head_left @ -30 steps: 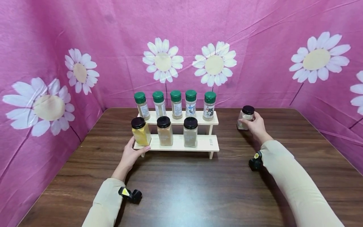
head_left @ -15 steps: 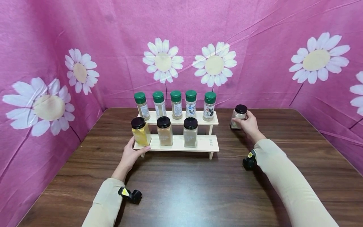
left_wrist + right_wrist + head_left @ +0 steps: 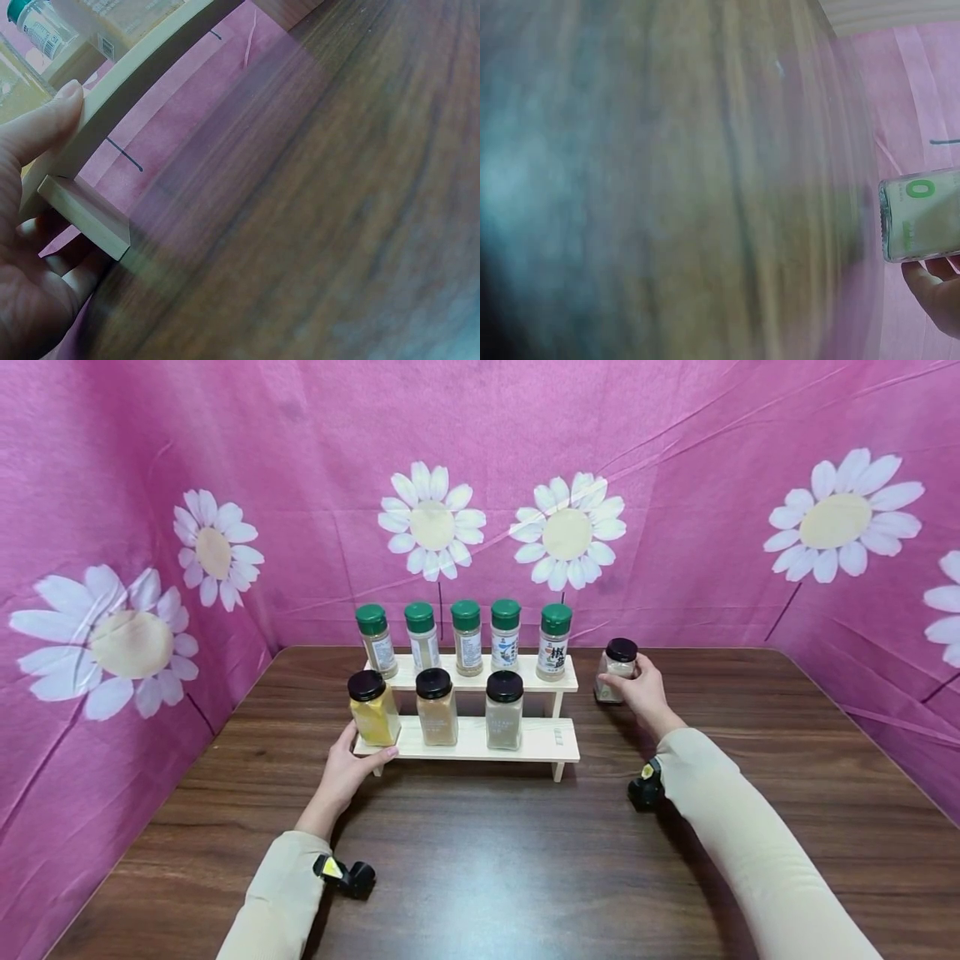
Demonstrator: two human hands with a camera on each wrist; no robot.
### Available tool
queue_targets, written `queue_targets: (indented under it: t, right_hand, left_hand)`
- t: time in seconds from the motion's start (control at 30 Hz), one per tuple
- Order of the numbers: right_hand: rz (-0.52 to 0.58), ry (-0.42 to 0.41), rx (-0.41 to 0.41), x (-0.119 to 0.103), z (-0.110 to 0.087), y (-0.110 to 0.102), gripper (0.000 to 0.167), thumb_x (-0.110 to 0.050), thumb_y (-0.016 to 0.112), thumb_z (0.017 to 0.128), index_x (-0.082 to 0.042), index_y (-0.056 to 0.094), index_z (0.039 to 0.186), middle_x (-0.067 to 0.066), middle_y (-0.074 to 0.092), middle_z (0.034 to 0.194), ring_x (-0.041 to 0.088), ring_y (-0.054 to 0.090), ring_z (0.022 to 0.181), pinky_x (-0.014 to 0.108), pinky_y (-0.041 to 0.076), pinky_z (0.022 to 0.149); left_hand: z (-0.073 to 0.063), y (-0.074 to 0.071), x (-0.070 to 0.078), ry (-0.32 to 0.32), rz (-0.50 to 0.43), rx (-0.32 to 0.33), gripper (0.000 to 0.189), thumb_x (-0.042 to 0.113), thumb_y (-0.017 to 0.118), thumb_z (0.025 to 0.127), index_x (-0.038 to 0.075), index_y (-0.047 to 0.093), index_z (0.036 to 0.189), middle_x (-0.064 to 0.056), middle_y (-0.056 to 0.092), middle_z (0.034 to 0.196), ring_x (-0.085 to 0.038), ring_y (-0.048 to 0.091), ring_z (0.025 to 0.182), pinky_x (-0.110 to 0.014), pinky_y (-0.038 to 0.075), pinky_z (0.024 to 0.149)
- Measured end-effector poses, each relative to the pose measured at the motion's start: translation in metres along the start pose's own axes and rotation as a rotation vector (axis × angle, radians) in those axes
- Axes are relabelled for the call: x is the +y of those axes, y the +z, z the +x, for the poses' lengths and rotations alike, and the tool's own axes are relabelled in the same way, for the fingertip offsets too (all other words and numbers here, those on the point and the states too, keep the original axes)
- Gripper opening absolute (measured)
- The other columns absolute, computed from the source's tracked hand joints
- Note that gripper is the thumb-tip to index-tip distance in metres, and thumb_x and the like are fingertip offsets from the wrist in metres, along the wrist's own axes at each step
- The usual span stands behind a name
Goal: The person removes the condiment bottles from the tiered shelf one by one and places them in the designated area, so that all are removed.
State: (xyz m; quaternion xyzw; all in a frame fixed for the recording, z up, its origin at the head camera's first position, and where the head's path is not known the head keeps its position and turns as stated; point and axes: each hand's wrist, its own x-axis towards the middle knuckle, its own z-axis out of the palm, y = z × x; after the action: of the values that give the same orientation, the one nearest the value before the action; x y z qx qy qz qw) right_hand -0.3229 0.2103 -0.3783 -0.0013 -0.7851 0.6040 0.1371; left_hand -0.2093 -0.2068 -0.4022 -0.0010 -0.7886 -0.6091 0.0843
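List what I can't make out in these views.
Head: print on the middle front jar, too small.
Left wrist: most of the yellow jar, cut off by the left edge.
Right wrist: top of the held jar, cut off by the right edge.
Right wrist: tabletop, blurred.

Black-lidded glass jar (image 3: pixel 617 667) (upright) right of wooden rack (image 3: pixel 471 739)

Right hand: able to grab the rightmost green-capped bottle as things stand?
Probably not: the right hand is taken up holding a black-lidded jar. The way itself looks free, though: the green-capped bottle stands near the upper shelf's right end, with nothing seen between it and that jar.
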Motion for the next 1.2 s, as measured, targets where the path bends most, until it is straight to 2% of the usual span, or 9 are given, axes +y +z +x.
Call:
queue_targets:
  t: [0.07, 0.1, 0.2, 0.3, 0.33, 0.47, 0.77, 1.1, 1.2]
  right_hand:
    - [0.005, -0.017, 0.003, 0.001, 0.0, 0.001, 0.057, -0.007, 0.069, 0.072, 0.007, 0.04, 0.119, 0.022, 0.049, 0.112, 0.024, 0.046, 0.097, 0.034, 0.037, 0.085]
    - [0.041, -0.035, 0.008, 0.001, 0.0, 0.002, 0.056, -0.008, 0.071, 0.07, 0.006, 0.043, 0.116, 0.02, 0.051, 0.11, 0.023, 0.047, 0.096, 0.032, 0.038, 0.084]
    - [0.041, -0.043, 0.009, 0.002, -0.001, 0.004, 0.058, -0.012, 0.073, 0.069, 0.005, 0.043, 0.116, 0.02, 0.051, 0.11, 0.023, 0.047, 0.097, 0.032, 0.038, 0.085]
    - [0.051, -0.013, 0.004, 0.002, 0.0, 0.008, 0.055, -0.008, 0.07, 0.07, 0.005, 0.043, 0.116, 0.02, 0.051, 0.111, 0.024, 0.047, 0.099, 0.032, 0.037, 0.085]
    - [0.013, 0.008, -0.002, 0.001, 0.0, 0.009, 0.056, -0.006, 0.068, 0.072, 0.006, 0.04, 0.119, 0.022, 0.048, 0.114, 0.026, 0.045, 0.102, 0.035, 0.035, 0.087]
    - [-0.013, 0.039, -0.011, -0.001, 0.0, 0.013, 0.055, -0.002, 0.065, 0.074, 0.007, 0.037, 0.121, 0.022, 0.047, 0.116, 0.028, 0.043, 0.104, 0.036, 0.035, 0.088]
    - [0.009, 0.057, 0.009, 0.003, 0.001, 0.015, 0.054, 0.0, 0.066, 0.073, 0.006, 0.039, 0.119, 0.021, 0.049, 0.113, 0.025, 0.046, 0.099, 0.034, 0.037, 0.086]
    - [0.016, 0.059, -0.007, -0.001, -0.001, 0.015, 0.058, 0.0, 0.064, 0.073, 0.006, 0.035, 0.123, 0.022, 0.045, 0.117, 0.028, 0.042, 0.104, 0.037, 0.035, 0.088]
    - [0.024, 0.05, -0.005, 0.003, -0.001, 0.015, 0.06, -0.003, 0.066, 0.072, 0.004, 0.035, 0.123, 0.019, 0.046, 0.115, 0.024, 0.044, 0.101, 0.034, 0.036, 0.086]
  left_hand:
    - [0.0, 0.0, 0.0, 0.001, -0.004, -0.001, 0.07, 0.014, 0.074, 0.068, 0.005, 0.037, 0.127, -0.011, 0.04, 0.126, -0.019, 0.032, 0.114, -0.034, 0.02, 0.096]
    - [0.0, 0.0, 0.0, 0.002, -0.006, -0.003, 0.07, 0.014, 0.074, 0.068, 0.005, 0.036, 0.127, -0.011, 0.04, 0.125, -0.019, 0.032, 0.114, -0.034, 0.02, 0.096]
    - [0.0, 0.0, 0.0, 0.0, -0.007, -0.004, 0.07, 0.014, 0.074, 0.068, 0.005, 0.036, 0.127, -0.012, 0.04, 0.126, -0.019, 0.032, 0.114, -0.034, 0.02, 0.096]
    - [0.0, -0.001, 0.0, -0.004, 0.002, -0.002, 0.071, 0.015, 0.074, 0.068, 0.006, 0.036, 0.127, -0.012, 0.039, 0.126, -0.02, 0.031, 0.115, -0.035, 0.019, 0.096]
    - [0.0, -0.001, 0.001, -0.005, 0.006, -0.002, 0.072, 0.015, 0.074, 0.068, 0.006, 0.035, 0.128, -0.012, 0.039, 0.127, -0.02, 0.03, 0.115, -0.035, 0.019, 0.097]
    - [0.0, -0.001, 0.001, -0.004, 0.005, 0.002, 0.073, 0.015, 0.074, 0.068, 0.006, 0.035, 0.128, -0.012, 0.038, 0.128, -0.02, 0.03, 0.116, -0.035, 0.019, 0.097]
    - [-0.001, 0.0, 0.002, 0.006, 0.001, 0.001, 0.074, 0.015, 0.074, 0.067, 0.005, 0.034, 0.129, -0.012, 0.037, 0.128, -0.02, 0.029, 0.116, -0.035, 0.019, 0.097]
    - [0.0, 0.0, 0.001, -0.016, 0.008, 0.002, 0.073, 0.016, 0.074, 0.068, 0.006, 0.035, 0.129, -0.012, 0.037, 0.128, -0.02, 0.029, 0.117, -0.036, 0.018, 0.097]
    - [0.0, 0.0, 0.001, -0.007, 0.003, 0.001, 0.073, 0.015, 0.074, 0.068, 0.006, 0.035, 0.128, -0.012, 0.038, 0.128, -0.02, 0.029, 0.117, -0.035, 0.018, 0.097]
